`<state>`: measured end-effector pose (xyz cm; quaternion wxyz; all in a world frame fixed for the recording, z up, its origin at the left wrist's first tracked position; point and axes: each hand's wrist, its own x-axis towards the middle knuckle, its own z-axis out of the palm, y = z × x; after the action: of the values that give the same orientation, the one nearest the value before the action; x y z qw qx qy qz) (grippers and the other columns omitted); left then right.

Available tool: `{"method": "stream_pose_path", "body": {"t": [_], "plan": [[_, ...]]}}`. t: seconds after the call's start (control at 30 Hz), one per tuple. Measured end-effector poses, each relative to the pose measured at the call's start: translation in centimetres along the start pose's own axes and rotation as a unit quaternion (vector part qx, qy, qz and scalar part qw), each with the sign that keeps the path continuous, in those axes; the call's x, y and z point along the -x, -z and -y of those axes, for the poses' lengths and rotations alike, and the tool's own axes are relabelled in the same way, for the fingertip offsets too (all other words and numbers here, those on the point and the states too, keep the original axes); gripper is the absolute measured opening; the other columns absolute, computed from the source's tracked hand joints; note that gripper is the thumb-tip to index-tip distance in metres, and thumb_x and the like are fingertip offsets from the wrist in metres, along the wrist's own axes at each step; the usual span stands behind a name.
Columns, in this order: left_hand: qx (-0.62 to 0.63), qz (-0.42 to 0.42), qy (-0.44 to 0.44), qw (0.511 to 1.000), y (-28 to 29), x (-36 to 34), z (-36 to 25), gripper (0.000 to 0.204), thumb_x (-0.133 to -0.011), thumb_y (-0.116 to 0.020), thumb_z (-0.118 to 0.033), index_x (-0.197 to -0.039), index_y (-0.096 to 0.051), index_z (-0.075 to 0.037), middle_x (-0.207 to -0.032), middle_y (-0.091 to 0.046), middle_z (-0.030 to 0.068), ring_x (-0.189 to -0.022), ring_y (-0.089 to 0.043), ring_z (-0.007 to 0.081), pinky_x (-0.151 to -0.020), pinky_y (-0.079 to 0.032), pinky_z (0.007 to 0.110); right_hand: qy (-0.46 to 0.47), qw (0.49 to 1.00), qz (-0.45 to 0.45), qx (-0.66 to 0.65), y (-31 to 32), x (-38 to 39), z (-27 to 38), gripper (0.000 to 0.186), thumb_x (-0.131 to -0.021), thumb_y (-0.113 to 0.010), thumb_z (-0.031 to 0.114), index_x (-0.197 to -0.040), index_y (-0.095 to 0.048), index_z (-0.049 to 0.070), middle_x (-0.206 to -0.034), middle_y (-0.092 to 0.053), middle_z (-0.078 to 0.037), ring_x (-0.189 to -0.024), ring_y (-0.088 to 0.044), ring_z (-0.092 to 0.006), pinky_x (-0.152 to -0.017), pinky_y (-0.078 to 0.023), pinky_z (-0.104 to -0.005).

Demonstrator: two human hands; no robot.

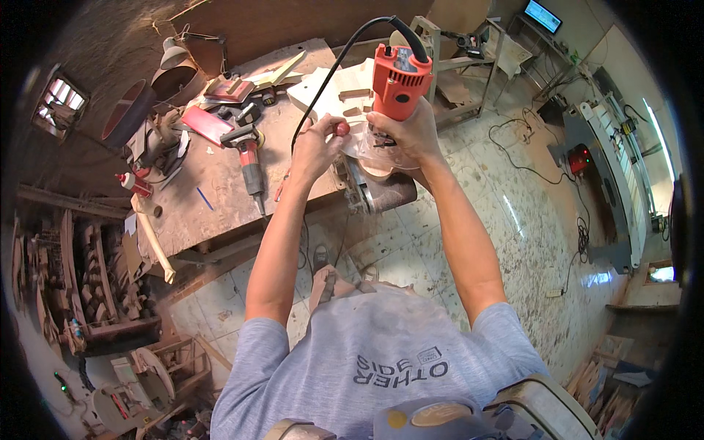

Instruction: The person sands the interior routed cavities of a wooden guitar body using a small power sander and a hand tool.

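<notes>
Evidently, the right hand (412, 136) wrapped its fingers around the lower housing of an orange trim router (400, 86); the left hand (314, 145) closed its fingers on the red ball knob (342, 129). The router was held over pale slotted wood (314, 91). Nearer the body sat a belt sander (392, 193); leftward, on the workbench (176, 220), an angle grinder (251, 167).

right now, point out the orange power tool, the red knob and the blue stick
Orange power tool (402, 83): head view, middle of its housing
Red knob (342, 129): head view, its round face
Blue stick (204, 199): head view, its mid-length
</notes>
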<state>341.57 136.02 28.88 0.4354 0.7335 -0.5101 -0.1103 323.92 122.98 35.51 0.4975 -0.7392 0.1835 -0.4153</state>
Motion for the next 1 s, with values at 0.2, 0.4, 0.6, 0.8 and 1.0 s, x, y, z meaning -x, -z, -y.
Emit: {"method": "stream_pose_path", "body": {"t": [0.2,0.4,0.6,0.8,1.0], "plan": [[0.041,-0.031,0.023,0.998,-0.4,-0.2,-0.2,0.03,-0.089,-0.074,-0.011,-0.119,-0.069,-0.008,-0.107,-0.079,0.0132,-0.102,-0.076,0.029,-0.092,-0.057,0.038,-0.003,1.0,0.012,0.003,0.1,-0.7,-0.7,0.039,-0.076,-0.089,0.024,-0.102,-0.071,0.002,-0.091,-0.074,-0.005,-0.08,-0.07,-0.0136,-0.072,-0.056,-0.0308],[0.06,-0.038,0.022,0.997,-0.4,-0.3,0.1,0.031,-0.09,-0.074,-0.011,-0.12,-0.069,-0.007,-0.109,-0.078,0.0152,-0.104,-0.076,0.0297,-0.088,-0.058,0.039,0.013,1.0,0.023,0.011,0.0,-1.2,-0.7,0.041,-0.076,-0.089,0.025,-0.105,-0.07,0.002,-0.092,-0.074,-0.005,-0.082,-0.07,-0.0128,-0.073,-0.056,-0.0307],[0.014,-0.04,0.024,0.999,-0.6,-0.2,0.8,0.037,-0.093,-0.073,-0.015,-0.127,-0.065,-0.004,-0.109,-0.078,0.0138,-0.102,-0.076,0.021,-0.088,-0.057,0.033,0.02,0.999,0.035,0.003,-0.7,-1.3,-0.2,0.038,-0.08,-0.089,0.018,-0.106,-0.067,0.001,-0.089,-0.071,-0.002,-0.076,-0.066,-0.0084,-0.066,-0.054,-0.0267],[0.016,-0.065,0.004,0.998,-0.4,0.0,1.1,0.038,-0.092,-0.071,-0.018,-0.127,-0.065,-0.004,-0.108,-0.078,0.0129,-0.097,-0.075,0.0206,-0.089,-0.056,0.034,-0.01,0.999,0.03,-0.023,-1.3,-1.1,0.3,0.041,-0.074,-0.09,0.027,-0.102,-0.071,0.004,-0.09,-0.075,-0.005,-0.082,-0.071,-0.0142,-0.074,-0.057,-0.0314],[0.019,-0.051,0.019,0.998,0.0,0.1,0.4,0.038,-0.091,-0.069,-0.016,-0.125,-0.064,0.001,-0.105,-0.077,0.0109,-0.096,-0.073,0.0177,-0.089,-0.056,0.032,-0.023,0.999,0.023,0.017,-1.3,-1.1,0.2,0.044,-0.074,-0.09,0.027,-0.107,-0.071,0.004,-0.095,-0.076,-0.006,-0.085,-0.072,-0.015,-0.076,-0.057,-0.0318]]}}
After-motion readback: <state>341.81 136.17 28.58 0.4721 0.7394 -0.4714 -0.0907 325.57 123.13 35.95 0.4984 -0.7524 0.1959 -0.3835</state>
